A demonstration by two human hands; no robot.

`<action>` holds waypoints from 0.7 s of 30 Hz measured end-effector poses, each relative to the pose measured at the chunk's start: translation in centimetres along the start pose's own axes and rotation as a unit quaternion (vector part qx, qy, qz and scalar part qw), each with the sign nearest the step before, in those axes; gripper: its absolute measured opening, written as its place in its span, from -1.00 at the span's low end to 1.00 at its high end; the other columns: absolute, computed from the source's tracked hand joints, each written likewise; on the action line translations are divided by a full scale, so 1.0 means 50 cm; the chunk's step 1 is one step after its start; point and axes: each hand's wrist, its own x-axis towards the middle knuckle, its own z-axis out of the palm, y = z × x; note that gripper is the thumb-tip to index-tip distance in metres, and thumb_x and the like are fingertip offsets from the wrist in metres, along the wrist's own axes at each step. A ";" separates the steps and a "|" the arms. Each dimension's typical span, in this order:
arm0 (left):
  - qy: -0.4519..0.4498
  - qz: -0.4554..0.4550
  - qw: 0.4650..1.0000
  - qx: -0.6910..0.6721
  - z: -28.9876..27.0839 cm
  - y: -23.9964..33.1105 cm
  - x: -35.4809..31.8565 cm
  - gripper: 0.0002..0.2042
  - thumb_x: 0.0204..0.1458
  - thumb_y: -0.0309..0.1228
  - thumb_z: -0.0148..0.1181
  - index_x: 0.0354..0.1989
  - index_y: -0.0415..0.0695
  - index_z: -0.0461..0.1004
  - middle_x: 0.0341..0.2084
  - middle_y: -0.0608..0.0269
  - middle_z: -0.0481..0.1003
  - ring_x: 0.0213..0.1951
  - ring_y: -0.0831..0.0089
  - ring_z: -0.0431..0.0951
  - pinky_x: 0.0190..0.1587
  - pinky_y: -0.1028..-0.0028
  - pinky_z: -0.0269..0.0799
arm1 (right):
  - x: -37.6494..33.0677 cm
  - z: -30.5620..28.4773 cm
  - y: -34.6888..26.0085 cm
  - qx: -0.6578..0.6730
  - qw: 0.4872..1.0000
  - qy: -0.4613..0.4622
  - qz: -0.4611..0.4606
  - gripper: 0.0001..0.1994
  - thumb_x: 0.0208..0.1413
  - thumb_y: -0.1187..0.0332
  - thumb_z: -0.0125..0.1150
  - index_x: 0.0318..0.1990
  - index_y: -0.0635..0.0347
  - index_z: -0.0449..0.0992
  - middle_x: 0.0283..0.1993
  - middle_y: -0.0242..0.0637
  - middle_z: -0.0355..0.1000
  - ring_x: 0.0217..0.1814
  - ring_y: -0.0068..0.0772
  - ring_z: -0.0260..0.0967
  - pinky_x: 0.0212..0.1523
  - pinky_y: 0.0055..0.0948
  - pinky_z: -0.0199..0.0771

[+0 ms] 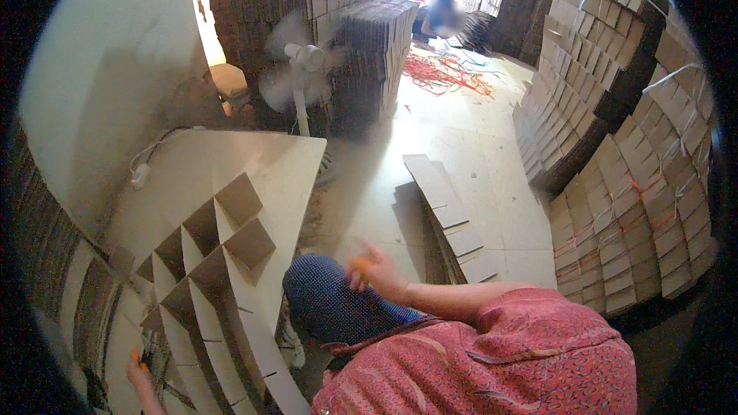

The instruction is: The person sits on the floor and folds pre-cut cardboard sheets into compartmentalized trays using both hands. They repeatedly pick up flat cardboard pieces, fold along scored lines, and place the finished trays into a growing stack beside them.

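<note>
Resting at the lower edge of a cardboard divider grid on the table, the left hand touches it (grip unclear), while the right hand hovers blurred, fingers spread.

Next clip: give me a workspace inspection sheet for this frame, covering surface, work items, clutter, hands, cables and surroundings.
Surface: a flat cardboard sheet serves as the worktop.
Work items: an interlocked cardboard divider grid lies on it.
Clutter: a fanned row of slotted cardboard strips on the floor; orange strapping farther off.
Hands: left hand at the grid's near edge, orange on the fingertips; right hand raised, blurred, fingers spread, nothing seen in it.
Cables: a white cord with plug at the sheet's left edge.
Surroundings: a running pedestal fan, tied cardboard stacks, a person working in the background.
</note>
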 end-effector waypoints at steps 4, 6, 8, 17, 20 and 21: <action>0.000 0.036 0.999 0.025 0.004 -0.027 0.012 -0.59 0.04 -0.66 -0.11 0.12 -0.29 0.31 -0.01 0.04 0.40 -0.07 0.32 0.41 -0.06 0.44 0.33 | 0.073 -0.103 -0.127 -0.010 0.985 0.117 -0.129 -0.36 0.16 0.42 0.01 0.33 0.28 -0.15 -0.37 -0.18 0.43 -0.59 -0.49 0.37 -0.63 -0.58 0.40; 0.023 0.065 0.995 0.073 -0.003 -0.070 0.012 -0.61 0.07 -0.62 -0.11 0.12 -0.30 0.31 -0.02 0.05 0.39 -0.09 0.34 0.41 -0.08 0.46 0.34 | 0.098 -0.142 -0.189 0.039 0.969 0.176 -0.167 -0.34 0.17 0.41 0.01 0.33 0.30 -0.19 -0.35 -0.16 0.43 -0.58 -0.50 0.37 -0.63 -0.59 0.39; 0.031 0.043 0.999 0.004 0.004 -0.087 0.009 -0.64 0.10 -0.56 -0.10 0.09 -0.32 0.33 -0.05 0.06 0.39 -0.12 0.35 0.41 -0.10 0.47 0.34 | 0.086 -0.146 -0.240 0.061 0.956 0.217 -0.187 -0.34 0.18 0.41 0.00 0.33 0.31 -0.21 -0.33 -0.14 0.42 -0.58 -0.51 0.37 -0.63 -0.60 0.39; 0.016 -0.156 0.944 -0.291 0.006 0.015 -0.012 -0.62 0.14 -0.22 -0.01 -0.12 -0.38 0.40 -0.23 0.16 0.41 -0.21 0.40 0.42 -0.24 0.41 0.34 | 0.076 -0.127 -0.190 0.085 0.957 0.200 -0.189 -0.37 0.20 0.43 -0.02 0.33 0.29 -0.19 -0.32 -0.15 0.42 -0.60 -0.50 0.37 -0.64 -0.60 0.35; 0.029 -0.080 0.917 -0.391 0.001 -0.105 0.010 -0.60 0.14 -0.23 -0.02 -0.07 -0.38 0.38 -0.19 0.17 0.40 -0.21 0.39 0.41 -0.18 0.41 0.32 | 0.086 -0.097 -0.190 0.070 0.960 0.187 -0.196 -0.39 0.20 0.44 -0.05 0.32 0.31 -0.19 -0.32 -0.16 0.42 -0.60 -0.51 0.36 -0.62 -0.61 0.32; 0.006 -0.079 0.925 -0.372 -0.001 -0.116 0.023 -0.60 0.14 -0.24 -0.04 -0.03 -0.37 0.37 -0.17 0.17 0.40 -0.20 0.38 0.41 -0.15 0.41 0.32 | 0.090 -0.100 -0.194 0.069 0.957 0.193 -0.208 -0.36 0.18 0.42 -0.01 0.32 0.32 -0.20 -0.32 -0.15 0.43 -0.60 -0.48 0.37 -0.63 -0.59 0.34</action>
